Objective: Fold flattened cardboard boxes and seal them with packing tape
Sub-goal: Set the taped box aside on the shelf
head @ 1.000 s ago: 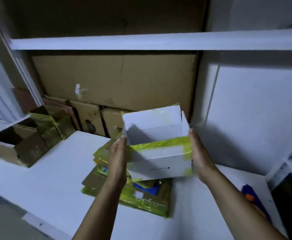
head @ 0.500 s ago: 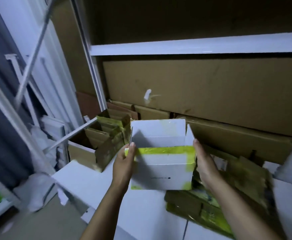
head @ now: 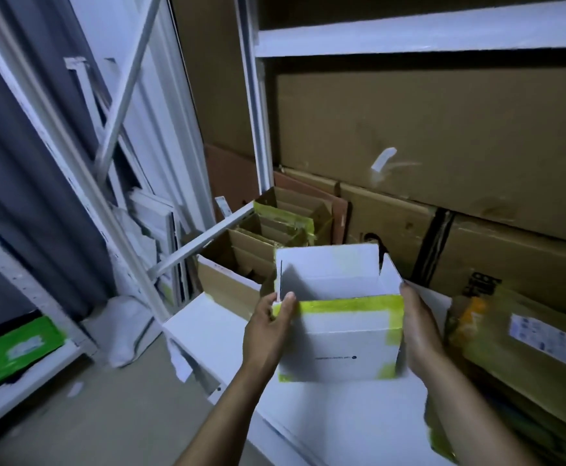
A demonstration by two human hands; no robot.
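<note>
A white cardboard box [head: 342, 348], folded up and open at the top, has yellow tape along its front rim and corners. I hold it upright between both hands, just above the white table [head: 214, 331]. My left hand [head: 264, 334] grips its left front corner, the thumb lying over the taped rim. My right hand [head: 421, 334] presses flat against its right side with the fingers straight. The upper flaps stand up at the back and right. No tape roll is in sight.
Several open brown boxes with yellow tape [head: 274, 230] stand just beyond the held box to the left. Flattened cardboard [head: 510, 348] lies on the table to the right. Large cardboard sheets [head: 443, 129] lean behind, under a white shelf [head: 409, 38]. A metal rack [head: 73, 163] stands at the left.
My view has swung left, and both hands have carried the white box leftward from above the flattened stack, close to the open brown boxes. The hold on it is unchanged.
</note>
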